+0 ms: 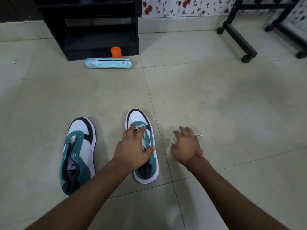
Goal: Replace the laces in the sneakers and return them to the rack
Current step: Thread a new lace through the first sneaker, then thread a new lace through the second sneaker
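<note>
At frame centre, the left hand (132,150) rests on the right sneaker (144,146), fingers spread over its lace (139,128). Just right, the right hand (184,146) pinches the lace's end, blurred.

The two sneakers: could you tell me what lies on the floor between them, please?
In the head view only bare floor tile lies between the left sneaker and the right sneaker; the left hand's forearm crosses above the near part.

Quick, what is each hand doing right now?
Left hand: fingers spread, resting on the laced sneaker, gripping nothing.
Right hand: blurred, fingers curled around a white lace.
</note>
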